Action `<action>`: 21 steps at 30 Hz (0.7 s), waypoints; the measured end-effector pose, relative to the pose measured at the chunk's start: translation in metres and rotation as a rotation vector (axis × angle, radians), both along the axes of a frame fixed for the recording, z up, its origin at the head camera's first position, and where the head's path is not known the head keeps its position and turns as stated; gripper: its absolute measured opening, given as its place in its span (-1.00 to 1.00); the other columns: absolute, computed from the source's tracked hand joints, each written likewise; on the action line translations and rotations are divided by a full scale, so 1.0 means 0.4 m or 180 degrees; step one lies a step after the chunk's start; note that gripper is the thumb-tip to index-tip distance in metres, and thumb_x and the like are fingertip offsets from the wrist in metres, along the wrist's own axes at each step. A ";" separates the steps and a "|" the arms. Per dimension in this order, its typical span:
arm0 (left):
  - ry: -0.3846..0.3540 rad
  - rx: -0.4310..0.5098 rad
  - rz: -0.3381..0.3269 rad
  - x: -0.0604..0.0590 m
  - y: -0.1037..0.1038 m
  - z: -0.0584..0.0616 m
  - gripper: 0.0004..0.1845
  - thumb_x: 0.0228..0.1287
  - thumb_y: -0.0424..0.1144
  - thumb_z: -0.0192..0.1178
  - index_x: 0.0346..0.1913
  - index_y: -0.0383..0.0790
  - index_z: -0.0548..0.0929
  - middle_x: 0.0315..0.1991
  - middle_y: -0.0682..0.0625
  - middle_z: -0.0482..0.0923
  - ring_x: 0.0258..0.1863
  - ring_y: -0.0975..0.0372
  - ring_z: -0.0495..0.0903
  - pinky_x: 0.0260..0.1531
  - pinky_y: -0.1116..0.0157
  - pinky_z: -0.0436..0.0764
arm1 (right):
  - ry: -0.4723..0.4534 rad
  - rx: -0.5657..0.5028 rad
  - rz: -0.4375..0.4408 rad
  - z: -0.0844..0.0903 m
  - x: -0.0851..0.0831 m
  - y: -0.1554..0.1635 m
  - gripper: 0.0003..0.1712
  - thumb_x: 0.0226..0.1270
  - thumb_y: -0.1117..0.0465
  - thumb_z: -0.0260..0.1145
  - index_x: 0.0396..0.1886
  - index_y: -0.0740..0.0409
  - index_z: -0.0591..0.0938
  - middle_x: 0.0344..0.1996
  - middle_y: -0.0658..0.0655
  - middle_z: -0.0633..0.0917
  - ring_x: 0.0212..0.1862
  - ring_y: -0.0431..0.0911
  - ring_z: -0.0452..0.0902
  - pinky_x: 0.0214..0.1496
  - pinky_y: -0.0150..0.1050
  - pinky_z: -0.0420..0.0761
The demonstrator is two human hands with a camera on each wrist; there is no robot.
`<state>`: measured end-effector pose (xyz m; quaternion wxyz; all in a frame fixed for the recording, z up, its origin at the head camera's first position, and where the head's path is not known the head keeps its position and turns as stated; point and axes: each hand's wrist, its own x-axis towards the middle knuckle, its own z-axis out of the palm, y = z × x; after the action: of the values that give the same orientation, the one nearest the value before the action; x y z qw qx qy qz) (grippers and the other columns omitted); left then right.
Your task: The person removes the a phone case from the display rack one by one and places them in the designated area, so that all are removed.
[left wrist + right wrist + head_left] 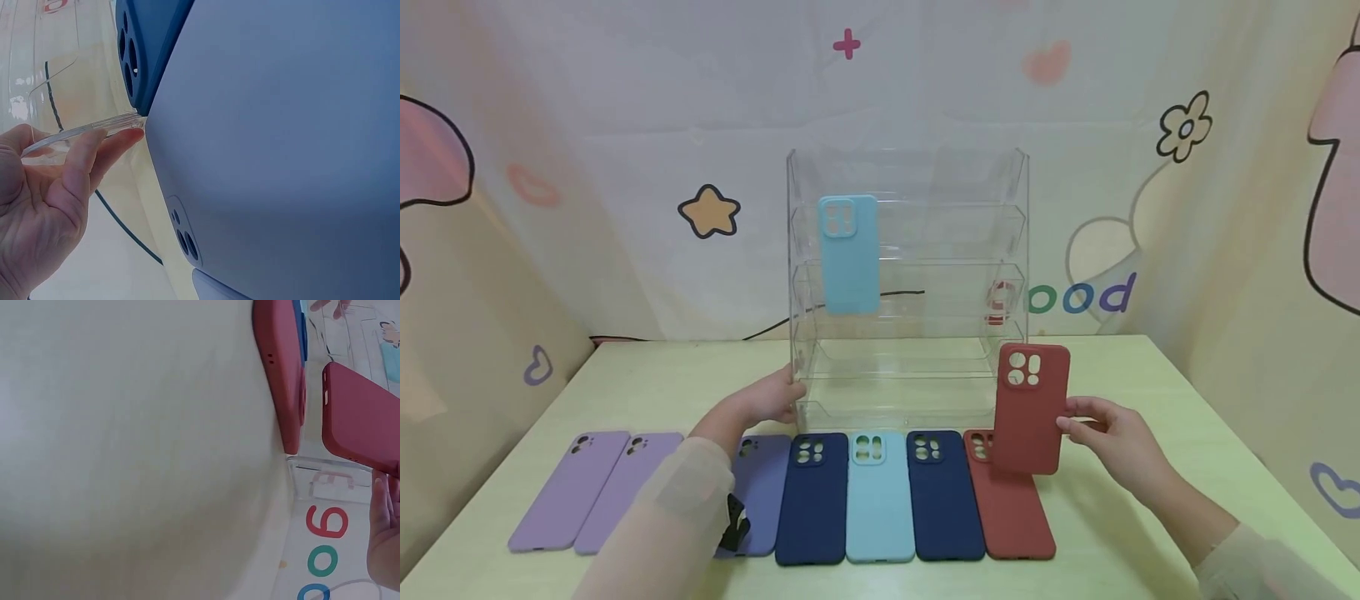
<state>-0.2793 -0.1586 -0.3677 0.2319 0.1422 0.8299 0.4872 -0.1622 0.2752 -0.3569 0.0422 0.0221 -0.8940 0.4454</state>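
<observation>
My right hand (1118, 440) pinches a red phone case (1032, 408) by its right edge, holding it upright above the table. The case overlaps another red phone case (1018, 517) lying flat. At the left side of a clear tiered rack (910, 414), my left hand (772, 395) grips the side panel low down; the left wrist view shows thumb and fingers (78, 162) on either side of the plastic. A light blue phone case (852, 267) stands in an upper tier, toward the left. In the right wrist view, the held case (362, 419) partly hides my fingers.
Along the front lie a navy case (812, 500), a light blue case (881, 508), another navy case (946, 500) and several purple cases (568, 492), one partly behind my left sleeve (662, 517). A patterned cloth (925, 75) hangs behind the table (1112, 367).
</observation>
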 end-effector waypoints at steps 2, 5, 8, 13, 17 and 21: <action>0.0004 -0.0024 0.0031 -0.001 -0.002 0.000 -0.27 0.34 -0.39 -0.32 0.45 -0.19 -0.42 0.40 -0.41 -0.20 -0.03 -0.10 0.48 -0.11 0.11 0.52 | -0.0007 0.0018 0.0008 -0.006 0.006 0.005 -0.39 0.30 0.01 0.24 0.15 0.40 0.44 -0.05 0.30 0.61 -0.09 0.12 0.59 -0.07 -0.11 0.57; 0.0036 -0.0076 0.0072 -0.002 -0.008 0.000 -0.27 0.34 -0.41 -0.32 0.45 -0.19 -0.41 0.35 -0.43 -0.04 -0.46 0.15 0.46 -0.39 0.27 0.49 | -0.0008 0.0034 0.0014 -0.012 0.013 0.016 -0.39 0.30 0.01 0.23 0.15 0.40 0.45 -0.05 0.30 0.61 -0.09 0.11 0.59 -0.10 -0.18 0.58; 0.0028 -0.0074 0.0110 -0.002 -0.008 0.000 -0.26 0.33 -0.41 -0.30 0.46 -0.16 -0.39 0.31 -0.42 0.07 -0.68 0.28 0.18 -0.56 0.33 0.31 | -0.0030 0.0078 -0.0020 -0.019 0.023 0.031 -0.39 0.30 0.02 0.24 0.16 0.41 0.44 -0.05 0.30 0.61 -0.12 0.07 0.61 -0.15 -0.29 0.58; -0.0011 -0.0067 0.0087 -0.002 0.000 0.001 -0.27 0.33 -0.39 -0.29 0.46 -0.21 -0.39 0.34 -0.43 0.02 -0.68 0.30 0.18 -0.50 0.32 0.38 | -0.0137 0.0116 -0.0082 -0.034 0.041 0.057 -0.38 0.30 0.05 0.25 0.15 0.45 0.43 -0.08 0.30 0.62 -0.15 0.01 0.62 -0.22 -0.43 0.53; -0.0005 -0.0076 0.0106 -0.004 -0.001 0.000 -0.28 0.34 -0.39 -0.29 0.46 -0.21 -0.37 0.23 -0.41 0.20 -0.70 0.32 0.19 -0.56 0.37 0.35 | -0.0152 0.0099 -0.0039 -0.038 0.048 0.068 -0.40 0.30 0.08 0.25 0.14 0.48 0.43 -0.10 0.30 0.63 -0.17 -0.03 0.63 -0.21 -0.44 0.53; -0.0034 -0.0055 0.0089 -0.005 -0.001 0.002 -0.28 0.34 -0.39 -0.30 0.46 -0.21 -0.39 0.22 -0.42 0.22 -0.66 0.28 0.27 -0.52 0.35 0.39 | -0.0149 0.0101 0.0024 -0.039 0.054 0.080 -0.42 0.31 0.10 0.24 0.13 0.49 0.43 -0.10 0.29 0.63 -0.20 -0.08 0.63 -0.21 -0.43 0.53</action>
<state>-0.2813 -0.1590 -0.3669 0.2307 0.1260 0.8347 0.4840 -0.1406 0.3070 -0.3727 0.0192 0.0158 -0.9016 0.4318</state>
